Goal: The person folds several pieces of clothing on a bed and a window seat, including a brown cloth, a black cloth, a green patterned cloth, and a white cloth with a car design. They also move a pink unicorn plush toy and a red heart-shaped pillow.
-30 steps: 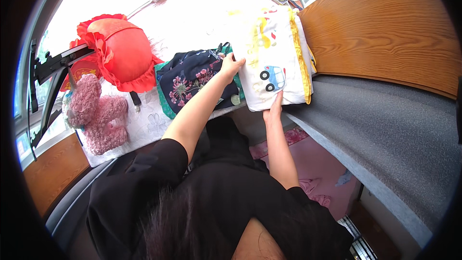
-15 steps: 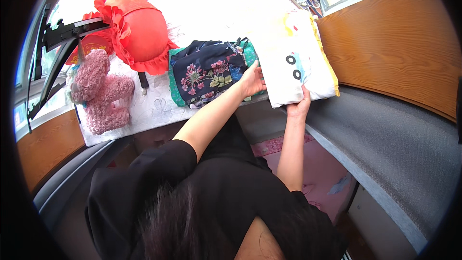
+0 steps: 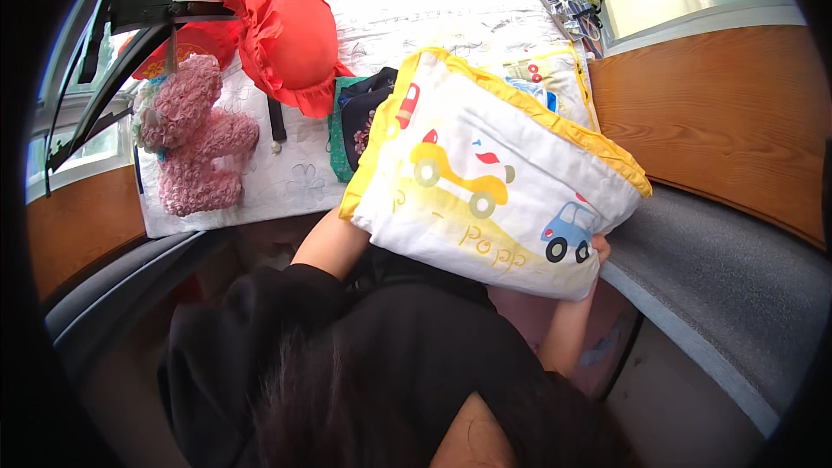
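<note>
A folded white cover (image 3: 451,165) with a yellow ruffled edge and printed cartoon cars is raised at a tilt in front of me, off the table's front edge. At its lower right corner my right hand (image 3: 601,249) is closed on the cloth, fingers partly hidden behind it. My left forearm (image 3: 334,247) runs under the cover's left side, and the cloth hides that hand and its fingers. Behind the cover, a second white cloth piece (image 3: 568,78) with yellow trim lies on the table. Folded dark floral clothing (image 3: 360,117) on green cloth is partly covered from view.
The table has a pale floral cover (image 3: 299,182). On its left stand a pink plush toy (image 3: 204,139), a red ruffled cushion (image 3: 299,39) and a black stand arm (image 3: 165,9). Small items (image 3: 568,4) lie at the far right. A wooden panel (image 3: 711,104) and grey padded ledge (image 3: 719,269) border the right.
The white cover has been lifted off the table, turned and brought towards me, revealing the second cloth piece. My left hand has gone from beside the dark clothing to under the cover.
</note>
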Motion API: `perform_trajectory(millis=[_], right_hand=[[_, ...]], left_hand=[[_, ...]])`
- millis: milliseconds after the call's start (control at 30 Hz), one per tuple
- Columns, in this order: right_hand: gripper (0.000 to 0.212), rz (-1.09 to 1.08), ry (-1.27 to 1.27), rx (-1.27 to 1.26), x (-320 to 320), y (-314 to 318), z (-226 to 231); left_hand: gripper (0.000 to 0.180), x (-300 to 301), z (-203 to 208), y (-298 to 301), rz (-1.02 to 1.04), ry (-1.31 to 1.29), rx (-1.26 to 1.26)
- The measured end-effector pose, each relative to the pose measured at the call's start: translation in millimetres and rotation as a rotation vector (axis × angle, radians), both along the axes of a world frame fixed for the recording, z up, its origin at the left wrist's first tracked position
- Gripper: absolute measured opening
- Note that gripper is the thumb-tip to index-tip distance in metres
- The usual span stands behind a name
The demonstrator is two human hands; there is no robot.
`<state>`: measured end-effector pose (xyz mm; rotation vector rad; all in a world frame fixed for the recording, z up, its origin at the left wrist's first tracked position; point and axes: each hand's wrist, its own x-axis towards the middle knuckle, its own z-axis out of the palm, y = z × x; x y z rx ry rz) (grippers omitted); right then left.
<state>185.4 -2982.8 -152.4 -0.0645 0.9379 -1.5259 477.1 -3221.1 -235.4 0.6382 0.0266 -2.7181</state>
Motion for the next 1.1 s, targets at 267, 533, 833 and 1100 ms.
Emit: perform_trajectory(millis=[267,533,833,1100], right_hand=[[0.061,0.216,0.09,0.049,29.5,-101.9,-80.0],[0.053,0.372,0.798,0.288,80.3,-167.1,-152.0],[0.073,0.072,1.923,0.216,136.8,-176.3,-95.4],[0.058,0.185,0.84,0.211,90.3,-180.3,-143.6]], left_hand=[[0.046,142.1,-5.1,-39.2,0.167,-0.444,-0.086],[0.042,193.2,-2.6,-4.7,0.304,-1.472,-0.822],[0.071,91.6,29.2,-4.1,-0.29,-1.542,-2.268],[0.096,77.1,41.5,-118.5,-1.062,-1.515,-1.904]])
